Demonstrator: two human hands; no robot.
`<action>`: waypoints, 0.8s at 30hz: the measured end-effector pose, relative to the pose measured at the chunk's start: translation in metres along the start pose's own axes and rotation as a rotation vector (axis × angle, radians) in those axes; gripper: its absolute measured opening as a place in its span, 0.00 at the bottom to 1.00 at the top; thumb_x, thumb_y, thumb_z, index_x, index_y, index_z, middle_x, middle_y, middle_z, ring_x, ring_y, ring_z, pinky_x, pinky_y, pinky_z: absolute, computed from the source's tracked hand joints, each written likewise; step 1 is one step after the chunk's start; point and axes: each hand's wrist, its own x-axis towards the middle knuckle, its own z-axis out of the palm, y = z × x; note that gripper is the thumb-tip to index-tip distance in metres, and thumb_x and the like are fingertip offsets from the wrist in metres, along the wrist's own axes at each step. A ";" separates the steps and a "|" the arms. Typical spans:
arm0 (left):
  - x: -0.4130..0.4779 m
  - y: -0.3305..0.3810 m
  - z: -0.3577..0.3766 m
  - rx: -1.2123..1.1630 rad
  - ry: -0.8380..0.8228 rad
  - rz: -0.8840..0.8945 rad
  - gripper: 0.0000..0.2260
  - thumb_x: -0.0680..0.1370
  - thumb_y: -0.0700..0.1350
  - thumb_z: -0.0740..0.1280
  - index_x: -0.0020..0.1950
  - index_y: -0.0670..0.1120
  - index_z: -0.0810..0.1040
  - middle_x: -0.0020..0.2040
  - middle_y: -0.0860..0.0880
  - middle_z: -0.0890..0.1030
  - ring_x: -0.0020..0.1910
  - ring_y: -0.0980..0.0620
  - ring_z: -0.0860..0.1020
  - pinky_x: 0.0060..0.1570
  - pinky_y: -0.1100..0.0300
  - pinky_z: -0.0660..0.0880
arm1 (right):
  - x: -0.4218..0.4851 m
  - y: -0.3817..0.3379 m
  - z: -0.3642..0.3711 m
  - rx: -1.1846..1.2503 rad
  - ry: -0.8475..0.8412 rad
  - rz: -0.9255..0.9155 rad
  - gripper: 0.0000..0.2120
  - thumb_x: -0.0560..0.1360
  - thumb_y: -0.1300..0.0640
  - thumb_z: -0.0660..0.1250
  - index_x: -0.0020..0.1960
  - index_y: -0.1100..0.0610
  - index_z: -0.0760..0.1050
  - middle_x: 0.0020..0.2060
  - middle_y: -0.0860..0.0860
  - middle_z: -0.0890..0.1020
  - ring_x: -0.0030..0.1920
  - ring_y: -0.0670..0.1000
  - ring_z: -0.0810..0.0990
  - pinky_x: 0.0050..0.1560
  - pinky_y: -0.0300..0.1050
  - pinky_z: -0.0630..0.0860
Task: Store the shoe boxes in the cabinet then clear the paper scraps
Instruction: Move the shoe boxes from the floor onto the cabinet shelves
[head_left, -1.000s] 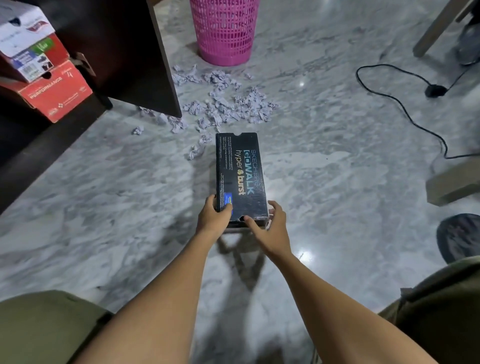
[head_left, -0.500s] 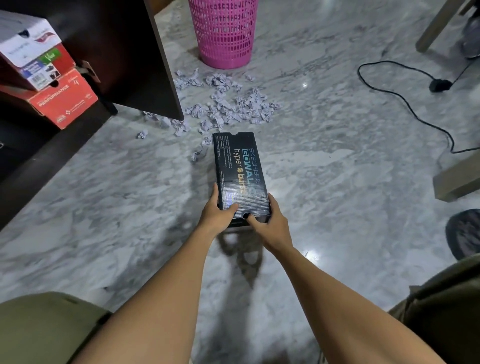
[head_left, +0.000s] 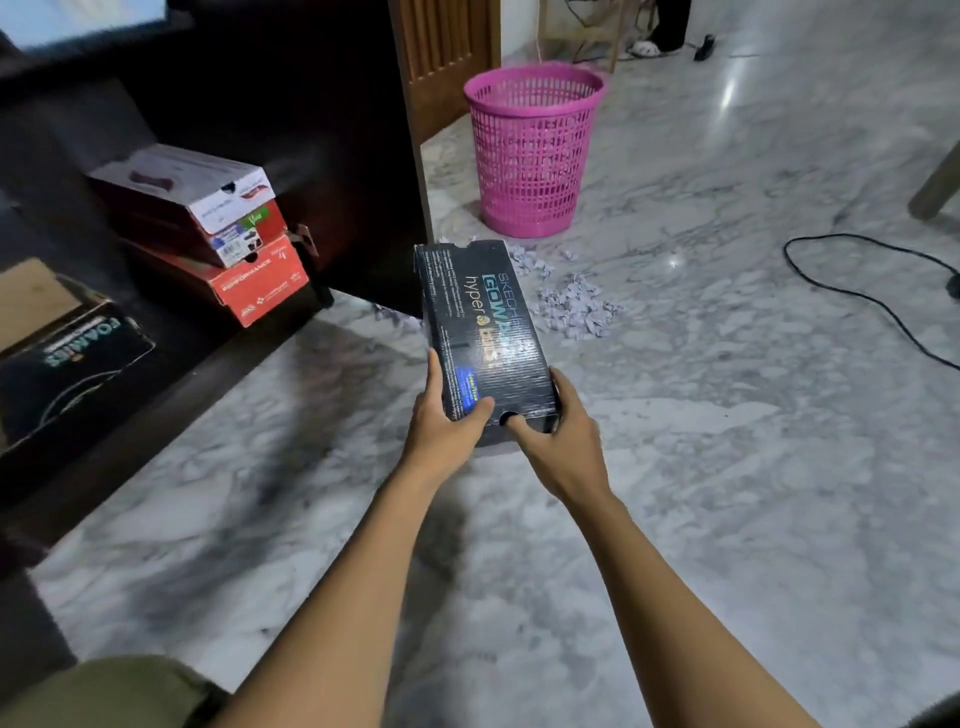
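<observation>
Two outstretched arms meet at a black shoe box (head_left: 480, 322): the left hand (head_left: 448, 428) grasps its near left corner, thumb on the lid, and the right hand (head_left: 563, 441) grasps the near right corner. The box hangs tilted above the marble floor (head_left: 727, 467), just right of the dark cabinet (head_left: 322, 156), where stacked boxes (head_left: 244, 270) sit. Paper scraps (head_left: 576, 309) lie beyond, partly hidden by the box, near a pink basket (head_left: 532, 150). Glare blurs part of the lid lettering.

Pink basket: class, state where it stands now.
Head view, upper centre: the pink basket stands on the floor just right of the cabinet door, paper scraps lying before it.
</observation>
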 end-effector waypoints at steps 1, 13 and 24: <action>0.001 0.008 -0.007 -0.003 0.028 0.034 0.43 0.74 0.54 0.71 0.75 0.70 0.43 0.71 0.55 0.69 0.66 0.55 0.72 0.54 0.65 0.69 | 0.003 -0.010 0.001 0.008 -0.001 -0.021 0.34 0.67 0.46 0.72 0.72 0.43 0.66 0.53 0.38 0.82 0.51 0.40 0.81 0.55 0.47 0.79; -0.013 0.126 -0.160 0.081 0.224 0.292 0.43 0.62 0.68 0.70 0.67 0.79 0.45 0.74 0.55 0.63 0.71 0.55 0.68 0.70 0.48 0.67 | 0.044 -0.184 0.034 0.102 -0.141 -0.412 0.29 0.69 0.51 0.74 0.67 0.43 0.70 0.54 0.40 0.82 0.50 0.38 0.82 0.49 0.36 0.78; 0.016 0.255 -0.278 0.019 0.509 0.479 0.41 0.65 0.70 0.66 0.73 0.70 0.49 0.68 0.56 0.72 0.67 0.57 0.72 0.65 0.57 0.68 | 0.111 -0.375 0.065 0.082 -0.058 -0.665 0.26 0.71 0.51 0.73 0.67 0.48 0.71 0.46 0.32 0.76 0.44 0.33 0.78 0.42 0.25 0.72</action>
